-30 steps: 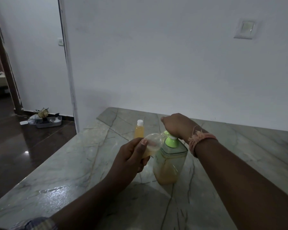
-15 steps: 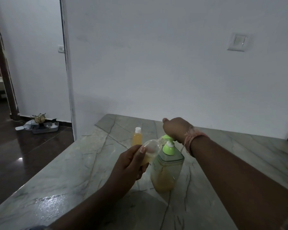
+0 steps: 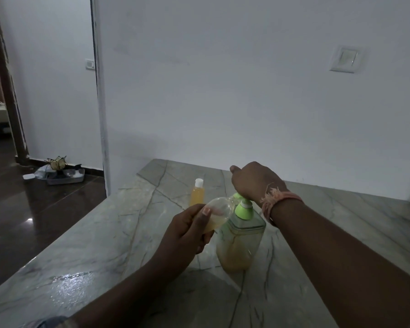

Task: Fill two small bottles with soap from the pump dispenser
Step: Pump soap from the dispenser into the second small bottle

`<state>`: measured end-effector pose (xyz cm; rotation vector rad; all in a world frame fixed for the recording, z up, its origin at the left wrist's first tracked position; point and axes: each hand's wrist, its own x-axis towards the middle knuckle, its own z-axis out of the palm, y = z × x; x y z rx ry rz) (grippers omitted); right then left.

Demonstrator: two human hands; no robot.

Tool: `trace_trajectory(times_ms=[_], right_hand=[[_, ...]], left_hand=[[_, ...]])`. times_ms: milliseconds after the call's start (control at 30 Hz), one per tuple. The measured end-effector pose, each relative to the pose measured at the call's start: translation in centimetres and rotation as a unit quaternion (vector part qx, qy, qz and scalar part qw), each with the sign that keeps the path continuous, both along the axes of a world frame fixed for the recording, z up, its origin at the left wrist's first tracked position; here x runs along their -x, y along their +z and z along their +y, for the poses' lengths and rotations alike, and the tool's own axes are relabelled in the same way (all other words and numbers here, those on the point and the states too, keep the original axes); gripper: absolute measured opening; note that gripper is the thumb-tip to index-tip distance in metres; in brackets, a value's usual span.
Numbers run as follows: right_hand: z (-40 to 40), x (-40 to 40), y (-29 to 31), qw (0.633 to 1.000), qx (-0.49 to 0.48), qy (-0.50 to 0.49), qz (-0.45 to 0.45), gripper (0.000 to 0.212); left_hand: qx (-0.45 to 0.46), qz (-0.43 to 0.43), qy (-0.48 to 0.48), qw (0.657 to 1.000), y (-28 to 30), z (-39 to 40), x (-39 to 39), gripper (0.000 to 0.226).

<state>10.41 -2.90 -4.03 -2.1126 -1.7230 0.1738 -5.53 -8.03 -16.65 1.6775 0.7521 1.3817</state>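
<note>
A clear pump dispenser [image 3: 240, 242] with a green pump top stands on the marble table [image 3: 104, 245], partly filled with amber soap. My right hand [image 3: 253, 182] rests on the pump head, fingers curled over it. My left hand [image 3: 187, 229] holds a small clear bottle [image 3: 219, 210] tilted, its mouth up against the green spout and some amber soap inside. Behind them a second small bottle [image 3: 197, 194] stands upright, full of amber soap and closed with a white cap.
A white wall with a switch plate [image 3: 344, 59] rises behind the table. To the left, an open doorway shows dark floor and a tray of small items [image 3: 62, 172]. The table's left edge runs diagonally beside the dark floor.
The view has tilted slightly upward and shifted. Both hands keep the same hold on the pump and the tilted bottle.
</note>
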Motion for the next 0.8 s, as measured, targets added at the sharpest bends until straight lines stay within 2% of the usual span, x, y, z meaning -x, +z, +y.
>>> trace_trajectory(times_ms=[133,300,467,600,733,800], right_hand=[[0.2,0.0,-1.1,1.000,0.010,0.005,-0.012,0.033],[0.1,0.2,-0.8,0.999,0.006,0.021,0.025,0.042],[-0.6,0.2,-0.1,0.998,-0.024,0.052,-0.016,0.029],[-1.3,0.4,-0.7,0.999,-0.007,0.041,0.024,0.030],[-1.5,0.6,-0.2,0.998,0.009,0.060,-0.010,0.027],[-1.4,0.6,0.3,0.997,-0.017,0.055,-0.042,0.027]], left_hand=[[-0.002,0.004,0.006,1.000,0.0,0.0,0.0,0.035],[0.002,0.008,0.006,1.000,-0.1,0.2,0.1,0.036],[0.005,0.013,0.015,1.000,-0.3,0.3,0.0,0.038],[0.002,0.017,0.018,1.000,-0.4,0.3,-0.1,0.036],[0.002,0.013,0.014,1.000,-0.3,0.2,-0.1,0.038],[0.004,0.013,0.014,1.000,-0.2,0.1,-0.1,0.039]])
